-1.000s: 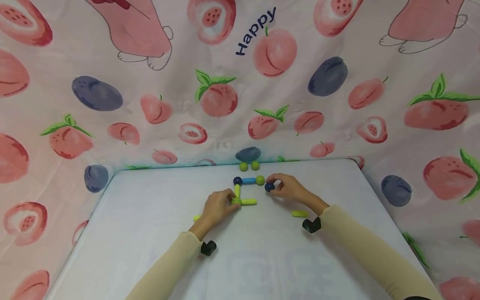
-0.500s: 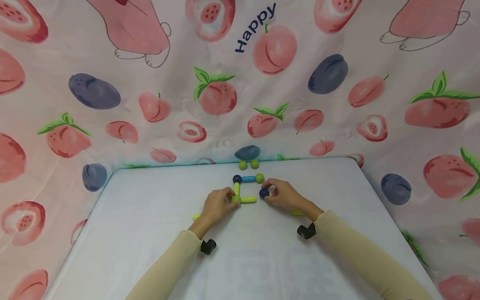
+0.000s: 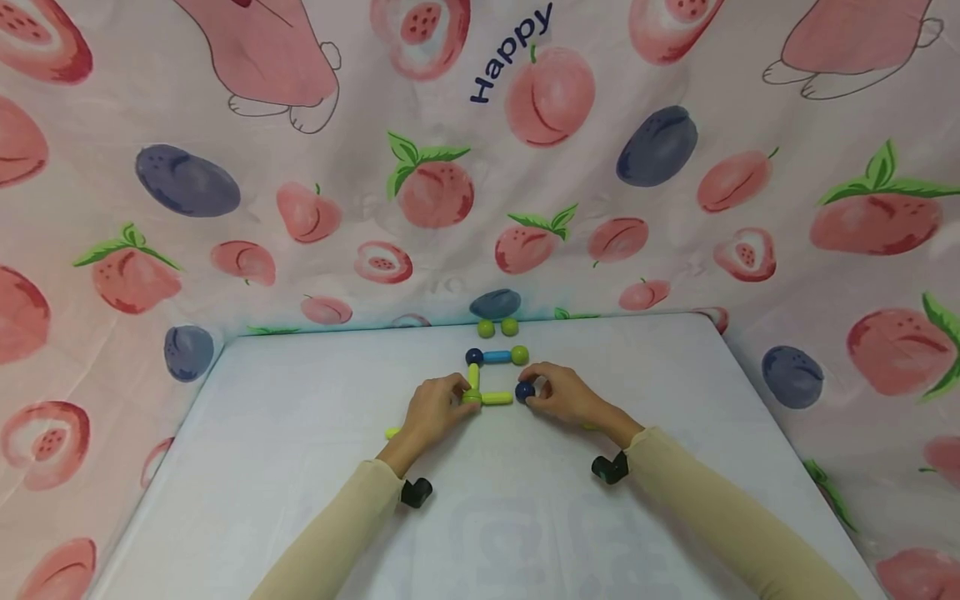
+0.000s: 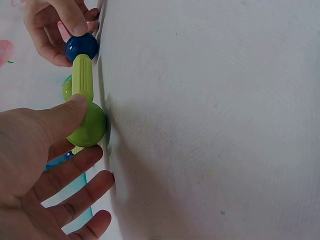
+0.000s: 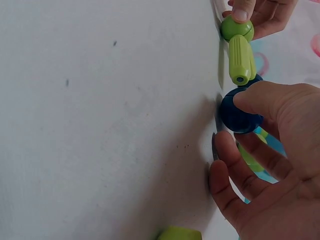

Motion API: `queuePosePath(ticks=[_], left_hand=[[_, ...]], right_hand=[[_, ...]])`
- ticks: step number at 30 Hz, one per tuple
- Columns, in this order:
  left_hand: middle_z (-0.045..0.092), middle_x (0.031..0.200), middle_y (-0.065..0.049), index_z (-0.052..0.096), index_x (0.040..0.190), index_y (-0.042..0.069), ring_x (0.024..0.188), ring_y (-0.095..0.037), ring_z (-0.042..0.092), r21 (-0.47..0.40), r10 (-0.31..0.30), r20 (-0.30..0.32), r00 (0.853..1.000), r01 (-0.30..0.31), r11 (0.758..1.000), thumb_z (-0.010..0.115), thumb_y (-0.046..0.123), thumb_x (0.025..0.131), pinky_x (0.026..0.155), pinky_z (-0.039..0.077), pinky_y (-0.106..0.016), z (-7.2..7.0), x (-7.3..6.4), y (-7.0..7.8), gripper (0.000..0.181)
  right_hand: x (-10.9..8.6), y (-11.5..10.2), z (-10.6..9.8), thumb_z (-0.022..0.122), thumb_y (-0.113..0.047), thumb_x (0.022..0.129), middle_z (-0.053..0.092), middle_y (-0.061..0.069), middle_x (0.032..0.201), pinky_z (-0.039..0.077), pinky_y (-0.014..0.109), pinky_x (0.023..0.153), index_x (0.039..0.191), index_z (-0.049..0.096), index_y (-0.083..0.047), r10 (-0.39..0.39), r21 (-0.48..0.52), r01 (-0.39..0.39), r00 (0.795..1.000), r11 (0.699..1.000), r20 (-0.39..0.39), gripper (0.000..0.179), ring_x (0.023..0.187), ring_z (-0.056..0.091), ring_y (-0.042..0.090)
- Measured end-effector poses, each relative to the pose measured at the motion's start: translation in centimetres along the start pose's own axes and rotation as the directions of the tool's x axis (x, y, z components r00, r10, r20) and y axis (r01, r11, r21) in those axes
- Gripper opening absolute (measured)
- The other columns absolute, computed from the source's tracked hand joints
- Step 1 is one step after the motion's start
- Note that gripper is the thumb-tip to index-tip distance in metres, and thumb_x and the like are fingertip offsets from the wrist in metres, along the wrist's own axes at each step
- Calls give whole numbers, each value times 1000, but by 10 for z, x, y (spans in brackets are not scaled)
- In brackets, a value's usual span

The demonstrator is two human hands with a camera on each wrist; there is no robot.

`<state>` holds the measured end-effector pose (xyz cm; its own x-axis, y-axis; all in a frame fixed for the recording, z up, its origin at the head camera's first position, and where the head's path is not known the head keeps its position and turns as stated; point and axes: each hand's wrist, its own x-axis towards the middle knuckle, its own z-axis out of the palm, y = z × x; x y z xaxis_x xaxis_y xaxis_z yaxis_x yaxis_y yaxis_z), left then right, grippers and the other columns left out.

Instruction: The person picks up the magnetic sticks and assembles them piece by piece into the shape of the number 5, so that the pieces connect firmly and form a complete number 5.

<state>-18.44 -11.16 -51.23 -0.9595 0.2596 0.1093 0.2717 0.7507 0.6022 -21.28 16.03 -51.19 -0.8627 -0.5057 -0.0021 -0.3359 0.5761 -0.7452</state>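
Observation:
My left hand point(image 3: 435, 410) pinches a green ball point(image 4: 91, 126) with thumb and fingers. From that ball a lime magnetic rod point(image 3: 497, 399) points right, and a second lime rod point(image 3: 474, 375) runs back to a navy ball point(image 3: 474, 357). A blue rod point(image 3: 497, 357) joins this ball to another green ball point(image 3: 520, 355), making three sides of a square. My right hand point(image 3: 567, 395) pinches a loose navy ball point(image 5: 239, 114) between thumb and fingers, right by the free end of the right-pointing rod. The rod's dark tip shows in the right wrist view.
Two green balls point(image 3: 498, 327) sit at the table's back edge. One lime rod point(image 3: 392, 433) lies left of my left hand, and another point(image 3: 591, 427) is mostly covered by my right wrist. Behind the white table point(image 3: 315, 517) hangs a fruit-print cloth point(image 3: 442, 108).
My right hand has brought the navy ball toward me and left, from beside the far green ball to the free rod end. My left hand has kept its grip on the green ball.

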Motion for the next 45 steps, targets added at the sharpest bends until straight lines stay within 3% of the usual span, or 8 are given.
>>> queuePosePath(ticks=[18,45], left_hand=[[73,94,-3,72,109,9,87,-20,65,16,24,3,1000,-24,1000,83,28,88,80,52,-39,1,1,-1,30],[74,95,-5,72,107,9,85,-21,65,43,7,-30,1000,-6,999,84,27,88,82,52,-42,4,3,7,29]], right_hand=[[1,-2,5,75,-6,91,66,8,117,49,26,70,127,65,-6,-67,-58,67,998,996,0,37,76,57,12],[-1,1,-1,75,-8,93,65,3,114,49,28,72,130,64,-10,-60,-76,62,998,995,29,38,80,56,12]])
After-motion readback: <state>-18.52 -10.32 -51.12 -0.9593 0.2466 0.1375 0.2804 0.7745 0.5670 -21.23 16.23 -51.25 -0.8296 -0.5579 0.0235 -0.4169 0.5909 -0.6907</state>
